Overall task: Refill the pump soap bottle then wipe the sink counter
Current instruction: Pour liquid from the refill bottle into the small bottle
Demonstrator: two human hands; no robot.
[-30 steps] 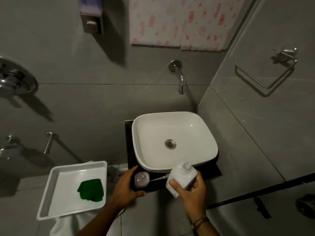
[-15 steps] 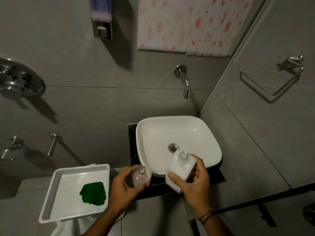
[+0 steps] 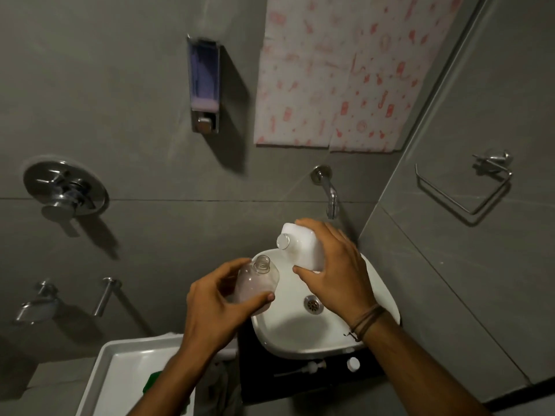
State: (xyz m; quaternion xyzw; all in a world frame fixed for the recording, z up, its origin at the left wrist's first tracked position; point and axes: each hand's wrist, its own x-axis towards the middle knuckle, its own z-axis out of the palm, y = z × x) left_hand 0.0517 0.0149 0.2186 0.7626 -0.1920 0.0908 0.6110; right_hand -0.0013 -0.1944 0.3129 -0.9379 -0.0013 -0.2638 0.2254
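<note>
- Head view, landmark: white ceramic square basin (image 3: 345,334) on a black surface (image 3: 300,382).
- Clear plastic pump soap bottle (image 3: 259,285): neck open with no pump fitted, nearly empty, tilted, held over the basin's left rim. A second ago it stood on the surface in front of the basin; it has since been lifted.
- Left hand (image 3: 216,313): closed around the clear bottle's body, thumb across its lower side.
- White opaque plastic refill bottle (image 3: 301,246): uncapped, tipped with its mouth pointing left and down toward the clear bottle's neck, above the basin's far rim. Earlier it was upright in front of the basin.
- Right hand (image 3: 333,271): gripping the refill bottle from above and behind.
- The two mouths are near but apart; no liquid stream is visible. Judgement: pouring is about to start, and both openings sit over the basin, so spills should land there.
- White pump head with tube (image 3: 309,367) and small white round cap (image 3: 353,363): lying on the surface in front of the basin.
- White rectangular tray (image 3: 120,364) with green cloth (image 3: 151,382): left of the basin; wiping not yet begun.
</note>
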